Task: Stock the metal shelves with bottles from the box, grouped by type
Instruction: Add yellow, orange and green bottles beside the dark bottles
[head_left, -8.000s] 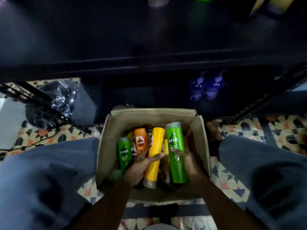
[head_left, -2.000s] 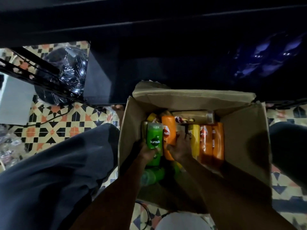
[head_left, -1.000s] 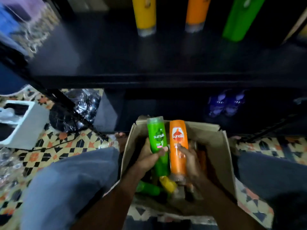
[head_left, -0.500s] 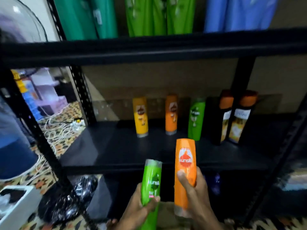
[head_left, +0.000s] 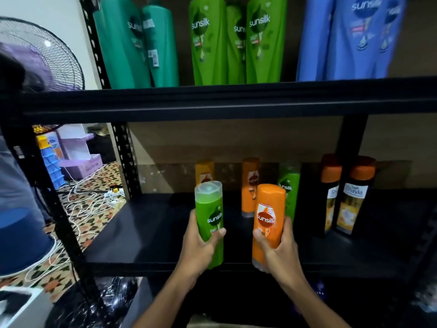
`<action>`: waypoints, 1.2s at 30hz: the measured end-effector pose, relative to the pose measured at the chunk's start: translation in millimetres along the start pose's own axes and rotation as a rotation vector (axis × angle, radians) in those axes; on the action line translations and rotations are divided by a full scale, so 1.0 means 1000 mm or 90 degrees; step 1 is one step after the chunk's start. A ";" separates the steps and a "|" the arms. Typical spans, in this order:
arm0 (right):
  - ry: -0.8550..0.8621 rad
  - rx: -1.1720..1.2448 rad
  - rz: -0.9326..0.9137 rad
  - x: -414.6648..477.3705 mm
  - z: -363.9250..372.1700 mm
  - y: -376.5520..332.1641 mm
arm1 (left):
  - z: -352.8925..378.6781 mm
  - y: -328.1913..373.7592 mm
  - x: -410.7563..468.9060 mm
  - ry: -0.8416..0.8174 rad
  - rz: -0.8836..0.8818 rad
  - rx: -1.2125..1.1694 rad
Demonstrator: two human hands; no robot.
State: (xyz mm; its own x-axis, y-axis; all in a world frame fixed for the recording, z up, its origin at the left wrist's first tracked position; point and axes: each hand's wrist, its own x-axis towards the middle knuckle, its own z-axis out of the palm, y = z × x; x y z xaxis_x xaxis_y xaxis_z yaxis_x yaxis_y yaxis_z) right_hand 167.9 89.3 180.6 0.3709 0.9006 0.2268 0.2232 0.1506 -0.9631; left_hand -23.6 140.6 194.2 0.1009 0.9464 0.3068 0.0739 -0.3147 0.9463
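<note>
Both held, lower centre
L hand (head_left: 198, 247) wraps green bottle (head_left: 209, 221), R hand (head_left: 280, 250) orange bottle (head_left: 268, 218); prob. stiff, light, slick, so grip mid-body.

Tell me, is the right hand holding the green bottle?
No, the right hand grips the orange bottle, while the left hand grips the green bottle.

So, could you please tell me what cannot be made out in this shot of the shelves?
Head view only:
- Yellow bottle: its lower part is hidden behind the held green bottle.
- Shelved green bottle: its lower left is hidden by the held orange bottle.
- Box: cut off by the bottom edge; contents unseen.
- Left black bottle: label partly covered by the shelf post.
</note>
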 end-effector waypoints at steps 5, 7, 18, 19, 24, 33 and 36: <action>-0.022 0.004 -0.002 0.028 0.020 0.014 | 0.003 -0.015 0.020 0.015 -0.011 -0.002; -0.003 0.005 -0.014 0.033 0.025 0.017 | 0.004 -0.018 0.022 0.020 0.002 0.003; -0.007 -0.078 0.034 0.080 0.047 0.063 | 0.026 -0.055 0.007 0.139 0.027 0.013; 0.003 -0.109 0.037 0.086 0.048 0.064 | 0.027 -0.055 0.006 0.147 0.027 0.017; 0.035 -0.234 0.053 0.108 0.048 0.069 | 0.025 -0.062 0.013 0.152 0.034 0.025; 0.057 -0.395 0.038 0.117 0.055 0.080 | 0.029 -0.068 0.014 0.167 0.054 0.018; 0.068 -0.435 0.047 0.119 0.057 0.076 | 0.028 -0.069 0.013 0.164 0.058 0.016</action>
State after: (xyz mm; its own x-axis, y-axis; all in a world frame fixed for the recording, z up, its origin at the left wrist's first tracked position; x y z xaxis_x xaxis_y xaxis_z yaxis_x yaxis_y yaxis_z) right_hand 177.9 230.8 125.9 0.4863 0.8480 0.2109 0.6984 -0.2322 -0.6770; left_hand 0.5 172.2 130.2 -0.1470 0.9003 0.4097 0.1004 -0.3985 0.9117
